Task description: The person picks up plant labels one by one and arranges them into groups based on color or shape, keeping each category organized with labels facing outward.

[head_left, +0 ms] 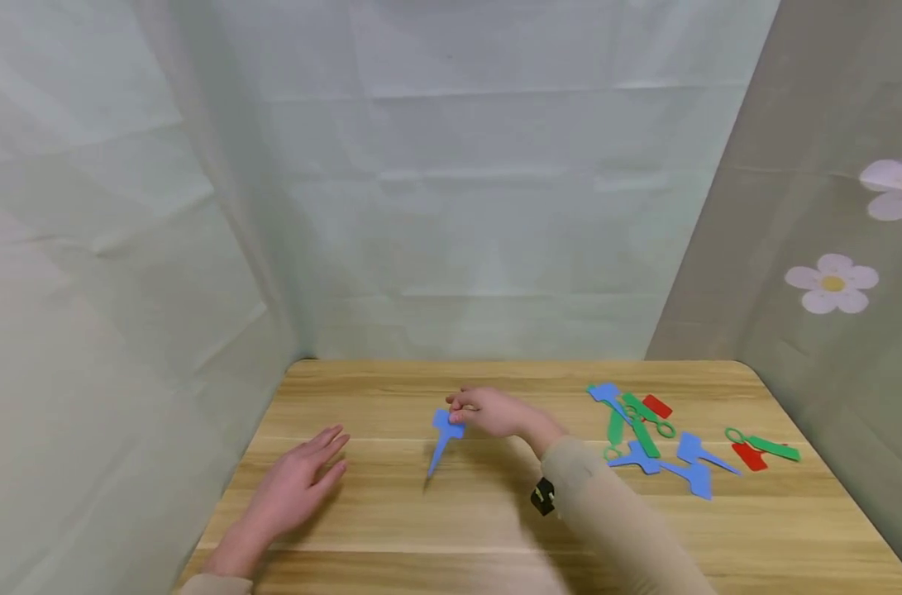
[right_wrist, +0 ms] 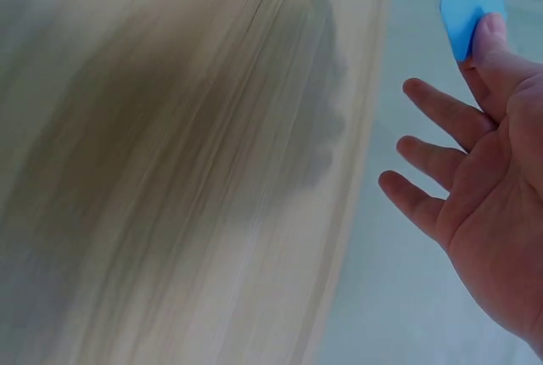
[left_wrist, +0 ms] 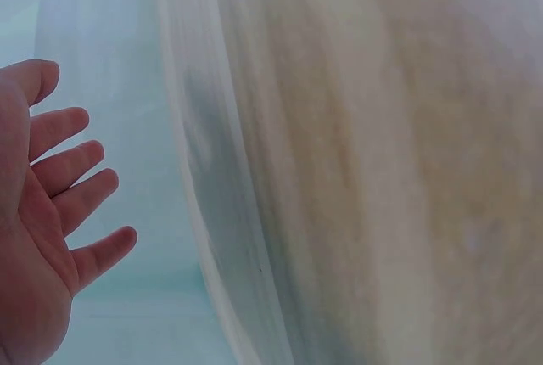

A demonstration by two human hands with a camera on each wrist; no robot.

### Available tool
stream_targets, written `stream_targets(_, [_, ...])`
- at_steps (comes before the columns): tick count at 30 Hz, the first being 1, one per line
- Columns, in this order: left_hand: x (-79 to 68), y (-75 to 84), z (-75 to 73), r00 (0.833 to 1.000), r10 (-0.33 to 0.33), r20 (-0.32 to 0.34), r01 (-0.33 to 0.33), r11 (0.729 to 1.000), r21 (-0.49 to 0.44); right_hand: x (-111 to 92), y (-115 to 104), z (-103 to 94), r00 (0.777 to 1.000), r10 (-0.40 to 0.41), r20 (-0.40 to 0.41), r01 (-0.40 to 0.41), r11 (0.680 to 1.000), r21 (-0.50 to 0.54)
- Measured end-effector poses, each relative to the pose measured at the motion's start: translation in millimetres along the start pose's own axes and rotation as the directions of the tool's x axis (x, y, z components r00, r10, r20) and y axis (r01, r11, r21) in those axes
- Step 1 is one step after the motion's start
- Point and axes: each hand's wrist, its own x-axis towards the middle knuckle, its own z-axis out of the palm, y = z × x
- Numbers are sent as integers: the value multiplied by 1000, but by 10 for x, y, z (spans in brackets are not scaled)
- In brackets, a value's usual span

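Observation:
Between thumb and index finger, my right hand [head_left: 493,412] pinches a blue T-shaped plant label [head_left: 444,424] by a corner of its broad head. Its narrow pointed stem slants down toward the wooden table. In the right wrist view, the label [right_wrist: 462,15] shows at the top right, and the other three fingers are spread away from it. My left hand [head_left: 293,486] hovers at the table's left side, holding nothing, its fingers extended. The left wrist view shows the same hand [left_wrist: 51,204] with fingers apart.
On the table's right side lies a loose pile of blue plant labels [head_left: 698,478], green tags with ring ends [head_left: 646,440] and red tags [head_left: 656,406]. Farther right, a green ringed tag [head_left: 774,448] overlaps a red one [head_left: 750,457]. Pale cloth [head_left: 480,207] hangs behind the table [head_left: 391,537].

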Motion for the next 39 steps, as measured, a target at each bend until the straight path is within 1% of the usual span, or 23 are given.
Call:
stream_targets(4, [-18,-10,-2,1000,-4,-17,4,1000,-7,315,-115,100,999,-8,38,10,998,-68])
stream_targets(8, [-44,-22,-18,1000,-18,-13,18,1000,-12,549,-203,205,997,-15,72,26,988,-153])
stream_targets(11, [-59,-22,-20,1000,-29,-9,29,1000,-7,668,-275,262,996,-10,84,25,984,-174])
stream_targets(15, [-63,-5,-24,999,-31,-8,31,999,-7,811,-374,321,995,3,100,14,985,-171])
stream_targets(19, [-66,17,-34,999,-34,-2,34,999,-11,968,-463,407,995,21,101,-1,981,-193])
stream_targets(22, [-73,30,-42,999,-49,1,49,999,-12,1076,-538,476,996,32,80,-14,975,-224])
stream_targets(26, [-57,45,-64,998,-60,4,60,998,-12,1184,-640,542,998,47,51,-30,954,-297])
stream_targets(28, [-50,52,-81,998,-60,4,60,998,-10,1226,-679,575,997,71,33,-56,945,-323])
stream_targets(31, [-42,48,-99,998,-56,0,56,998,-13,1261,-722,619,993,120,2,-113,936,-334])
stream_targets(35, [-42,33,-116,998,-60,6,60,998,-17,1302,-739,687,986,158,-48,-164,906,-391])
stream_targets(39, [-57,20,-117,997,-69,18,69,998,-9,1356,-708,783,984,147,-102,-178,863,-472])
